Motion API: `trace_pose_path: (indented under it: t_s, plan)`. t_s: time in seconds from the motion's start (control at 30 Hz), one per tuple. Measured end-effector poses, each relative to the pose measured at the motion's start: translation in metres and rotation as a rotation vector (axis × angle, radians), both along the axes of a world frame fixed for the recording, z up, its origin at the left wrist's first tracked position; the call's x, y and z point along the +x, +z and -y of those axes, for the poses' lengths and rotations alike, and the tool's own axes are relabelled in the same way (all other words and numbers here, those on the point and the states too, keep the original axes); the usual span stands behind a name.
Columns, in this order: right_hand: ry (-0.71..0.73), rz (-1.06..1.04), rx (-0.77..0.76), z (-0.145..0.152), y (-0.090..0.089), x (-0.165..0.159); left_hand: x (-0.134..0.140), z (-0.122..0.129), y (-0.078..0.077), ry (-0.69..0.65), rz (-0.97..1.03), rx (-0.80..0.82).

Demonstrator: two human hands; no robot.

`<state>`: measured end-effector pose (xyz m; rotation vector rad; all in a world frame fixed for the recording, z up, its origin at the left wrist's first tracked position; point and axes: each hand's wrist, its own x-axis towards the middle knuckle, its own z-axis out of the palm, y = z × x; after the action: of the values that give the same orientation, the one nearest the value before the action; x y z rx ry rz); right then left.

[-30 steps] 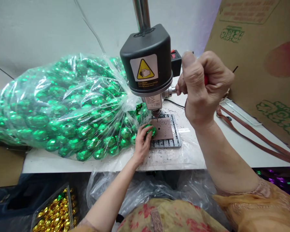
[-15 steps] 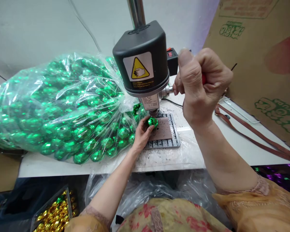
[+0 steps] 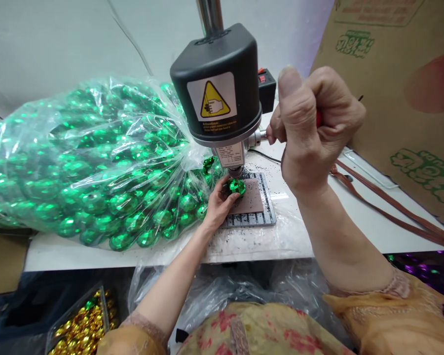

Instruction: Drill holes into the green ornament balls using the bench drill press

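Observation:
A bench drill press (image 3: 216,84) with a black housing and a yellow warning label stands before me. My left hand (image 3: 219,201) pinches a shiny green faceted ball (image 3: 237,187) just under the drill's chuck (image 3: 236,171). The ball is over a brown board (image 3: 249,199) on the machine's slotted metal base (image 3: 268,207). Raised at the right, my right hand (image 3: 314,128) is closed round the drill's feed handle, whose red knob (image 3: 319,118) shows only in part behind the fingers. Whether the bit touches the ball I cannot tell.
A large clear bag (image 3: 85,162) of green balls lies left of the drill. A cardboard box (image 3: 403,98) and brown straps (image 3: 385,197) are at the right. Dark shavings dot the base and the white table (image 3: 114,259). Below sits a tray of gold balls (image 3: 79,328).
My left hand and the green ball have shifted slightly to the right over the board. My right hand sits a little farther right, still on the handle.

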<state>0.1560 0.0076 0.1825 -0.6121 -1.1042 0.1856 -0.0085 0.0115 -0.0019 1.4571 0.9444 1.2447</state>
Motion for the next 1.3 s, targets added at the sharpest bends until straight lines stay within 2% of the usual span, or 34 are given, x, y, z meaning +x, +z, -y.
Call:
trace_pose_path:
  t_s: [0.13,0.27,0.37,0.6,0.8,0.97,1.3]
  plan:
    - [0.02,-0.013,0.032,0.0,0.0,-0.001,-0.001,-0.001,-0.002,-0.023,-0.025,0.027]
    - [0.013,-0.015,0.02,0.002,0.001,-0.002,-0.002,0.001,0.0,0.004,-0.143,0.104]
    - [0.029,-0.008,0.035,0.004,0.003,-0.002,0.0,0.006,0.001,-0.036,-0.194,0.096]
    - [0.053,0.009,0.047,0.006,0.004,0.0,0.005,0.014,0.006,-0.018,-0.257,0.091]
    - [0.075,-0.018,0.151,0.012,-0.008,-0.004,0.005,0.014,0.004,-0.016,-0.24,0.098]
    - [0.029,0.011,0.167,0.018,-0.018,-0.006,0.004,0.014,0.004,-0.019,-0.255,0.104]
    - [-0.013,-0.011,0.321,0.007,-0.035,-0.009,0.005,0.015,0.005,-0.037,-0.208,0.124]
